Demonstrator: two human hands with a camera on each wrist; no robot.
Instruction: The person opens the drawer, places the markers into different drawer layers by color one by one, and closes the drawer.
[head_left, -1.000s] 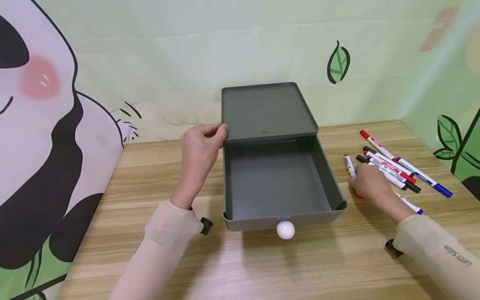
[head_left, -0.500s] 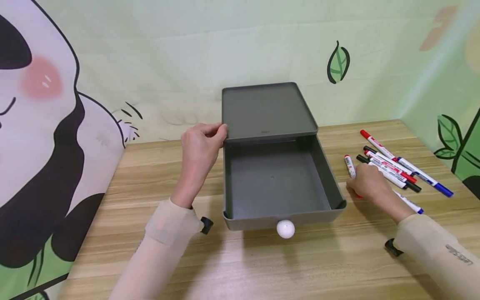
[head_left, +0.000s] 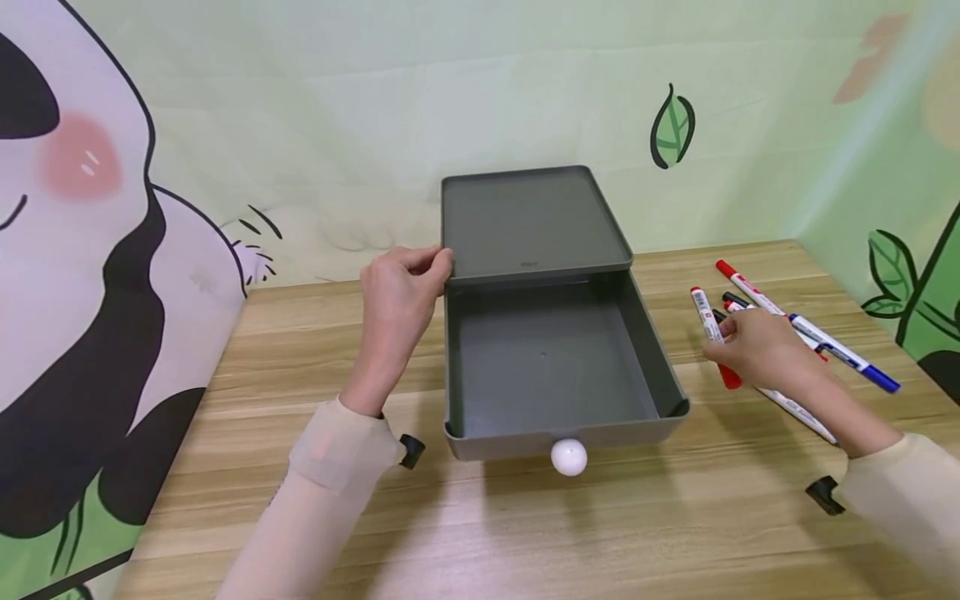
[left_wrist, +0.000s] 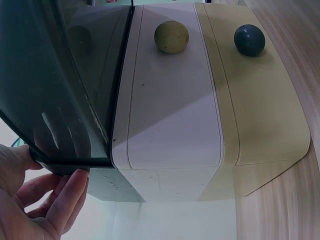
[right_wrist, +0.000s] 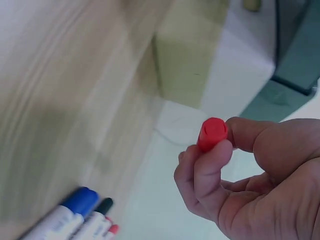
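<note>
A stacked drawer unit with a grey top (head_left: 534, 218) stands against the back wall, its grey top drawer (head_left: 555, 367) pulled out and bare inside. My left hand (head_left: 396, 304) pinches the unit's front left corner; in the left wrist view, thumb and fingers (left_wrist: 67, 202) lie around the dark edge. To the right of the drawer, my right hand (head_left: 768, 350) holds a white marker with red ends (head_left: 707, 315) between thumb and fingers. The right wrist view shows its red end (right_wrist: 213, 134) end-on, above the table.
Several markers lie at the right, among them a blue-capped one (head_left: 843, 354) and a red-capped one (head_left: 750, 287); my right hand partly hides others. A white knob (head_left: 569, 457) juts from the drawer front. Below it are white (left_wrist: 172, 100) and yellow drawers (left_wrist: 265, 100).
My right hand has lifted the red marker off the table and shifted slightly right and up. The left hand and the drawer have stayed put.
</note>
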